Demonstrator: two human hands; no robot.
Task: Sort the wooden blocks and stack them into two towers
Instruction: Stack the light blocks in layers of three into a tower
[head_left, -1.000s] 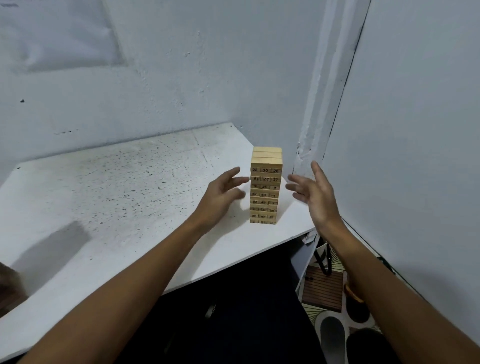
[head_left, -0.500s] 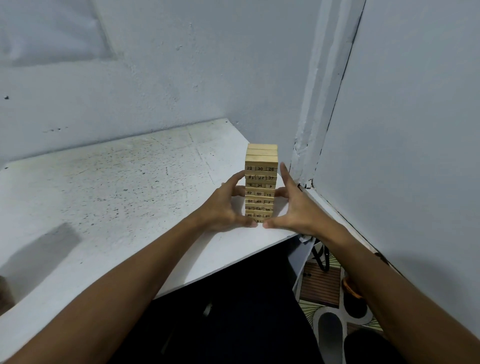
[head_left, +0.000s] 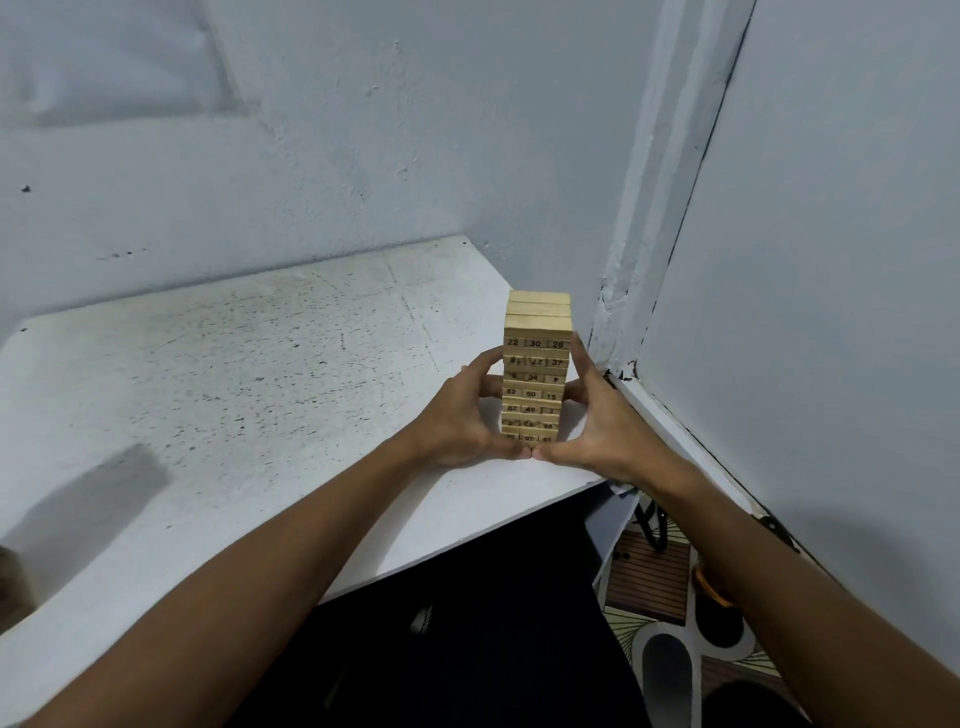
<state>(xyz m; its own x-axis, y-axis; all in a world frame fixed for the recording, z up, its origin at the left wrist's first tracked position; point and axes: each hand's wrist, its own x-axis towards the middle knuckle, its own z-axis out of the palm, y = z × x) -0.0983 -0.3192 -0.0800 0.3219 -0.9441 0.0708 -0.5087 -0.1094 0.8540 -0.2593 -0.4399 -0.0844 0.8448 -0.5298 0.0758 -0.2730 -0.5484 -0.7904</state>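
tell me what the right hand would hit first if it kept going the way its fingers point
The right hand already touches the block tower; its fingers point up and away, so past the tower's side probably the wall corner, though depth is unclear.

A white counter (head_left: 234, 395) with lots of small dark specks fills the left side. Behind it is a pale grey wall (head_left: 363, 130), and another grey wall (head_left: 831, 312) stands on the right. They meet at a corner with cracked paint (head_left: 615, 369). Down on the floor lies a patterned mat (head_left: 675, 660), and a brown slatted board (head_left: 647, 577) rests on it. Something orange (head_left: 711, 590) sits just beside the board.
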